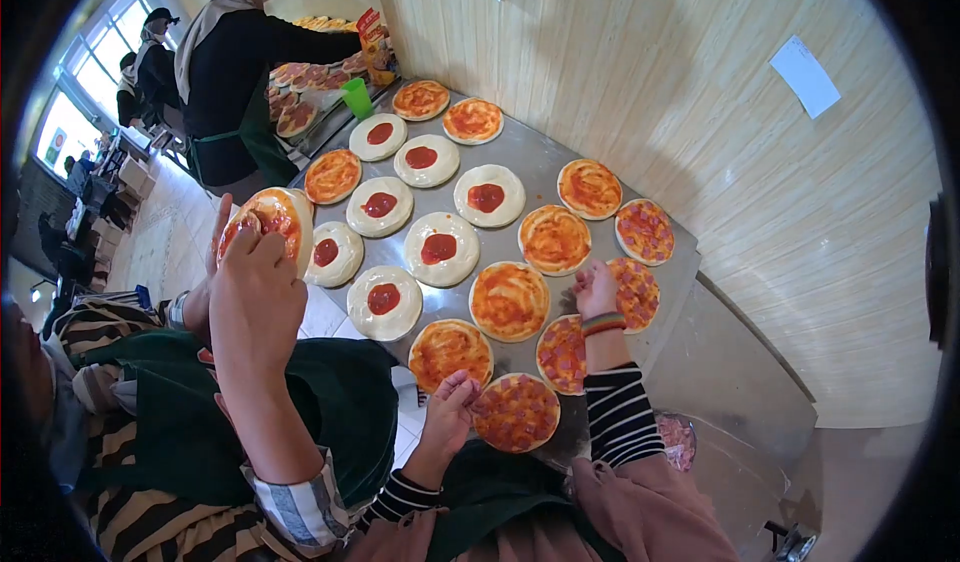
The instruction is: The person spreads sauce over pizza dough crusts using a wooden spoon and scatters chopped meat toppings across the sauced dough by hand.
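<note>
My left grip (450, 404) pinches near a pizza (516, 413); my right grip (596, 290) half curls. Can't tell what's inside. Dipping low could smear toppings (562, 360).

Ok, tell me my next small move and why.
Probably bring the right hand over the nearby sauce-spread base and drop any pink pieces it holds: that base shows sauce but no pieces, while the topped base beside the left hand has them.
</note>
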The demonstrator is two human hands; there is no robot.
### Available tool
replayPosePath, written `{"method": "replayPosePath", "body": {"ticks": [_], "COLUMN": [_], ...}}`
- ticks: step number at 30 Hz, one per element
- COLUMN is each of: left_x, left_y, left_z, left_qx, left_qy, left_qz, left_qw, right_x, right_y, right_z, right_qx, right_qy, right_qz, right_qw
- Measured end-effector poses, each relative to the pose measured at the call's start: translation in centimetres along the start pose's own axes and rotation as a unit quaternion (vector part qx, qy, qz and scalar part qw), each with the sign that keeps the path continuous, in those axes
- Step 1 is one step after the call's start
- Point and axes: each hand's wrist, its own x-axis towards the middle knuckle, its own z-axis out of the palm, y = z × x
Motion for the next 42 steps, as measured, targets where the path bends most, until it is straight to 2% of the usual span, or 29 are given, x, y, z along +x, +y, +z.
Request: {"method": "replayPosePath", "body": {"ticks": [2,4,5,6,8,9,11,14,17,21,23,25,28,30,31,33,34,36,39,40,42], "left_x": [0.5,0.8,1.0,1.1,1.4,1.7,2.1,2.3,2.9,3.2,3.3,3.1,2.5,2.4,2.4,2.4,2.5,2.8,3.5,3.9,4.9], "left_y": [-0.1,0.1,0.2,0.2,0.0,-0.2,-0.6,-0.4,-0.4,0.3,0.7,1.0,1.5,1.5,1.6,1.6,1.6,1.7,1.8,1.7,1.4], "left_z": [-0.2,0.5,0.8,1.2,1.9,1.9,2.0,2.5,2.1,1.8,1.2,0.7,0.7,0.4,0.5,0.5,0.5,0.6,1.3,1.4,1.5], "left_qx": [0.012,0.021,0.032,0.030,0.042,0.058,0.060,0.045,0.022,-0.011,-0.014,-0.015,-0.011,-0.022,-0.023,-0.020,-0.022,-0.017,-0.007,-0.008,0.018], "left_qy": [0.011,0.020,0.025,0.029,0.026,0.022,0.013,-0.001,-0.010,-0.003,-0.001,0.002,0.030,0.033,0.033,0.034,0.035,0.033,0.032,0.033,0.023], "left_qz": [0.017,0.022,0.026,0.027,0.036,0.036,0.035,0.034,0.039,0.042,0.051,0.060,0.052,0.041,0.042,0.040,0.041,0.038,0.049,0.048,0.057], "left_qw": [1.000,0.999,0.999,0.999,0.998,0.997,0.998,0.998,0.999,0.999,0.999,0.998,0.998,0.998,0.998,0.998,0.998,0.999,0.998,0.998,0.998], "right_x": [-3.3,-6.8,-9.3,-11.6,-13.9,-14.3,-14.3,-14.2,-13.9,-13.9,-11.9,-7.9,-1.5,0.0,0.8,1.9,2.2,2.5,1.0,0.1,-3.4], "right_y": [0.6,1.5,1.9,2.4,4.4,5.1,6.2,7.2,8.0,7.5,7.0,6.6,6.1,5.5,5.5,5.6,5.7,6.0,5.5,5.4,5.2], "right_z": [-0.5,-1.4,-1.6,-1.8,-2.5,-2.8,-3.4,-3.4,-3.1,-1.7,-1.1,-0.7,0.3,1.5,1.9,2.3,2.3,2.4,2.7,2.6,2.7], "right_qx": [-0.078,-0.223,-0.294,-0.360,-0.451,-0.452,-0.506,-0.479,-0.466,-0.496,-0.454,-0.455,-0.452,-0.553,-0.553,-0.600,-0.600,-0.671,-0.664,-0.666,-0.571], "right_qy": [-0.040,-0.216,-0.276,-0.333,-0.389,-0.389,-0.373,-0.340,-0.309,-0.304,-0.273,-0.212,-0.202,-0.146,-0.147,-0.168,-0.170,-0.149,-0.129,-0.129,-0.215], "right_qz": [-0.100,-0.085,-0.048,-0.012,-0.031,-0.033,-0.129,-0.155,-0.163,-0.155,-0.132,-0.253,-0.302,-0.396,-0.397,-0.424,-0.424,-0.480,-0.515,-0.514,-0.412], "right_qw": [0.991,0.947,0.914,0.871,0.803,0.802,0.767,0.794,0.813,0.799,0.838,0.827,0.814,0.718,0.718,0.657,0.656,0.545,0.526,0.525,0.677]}}
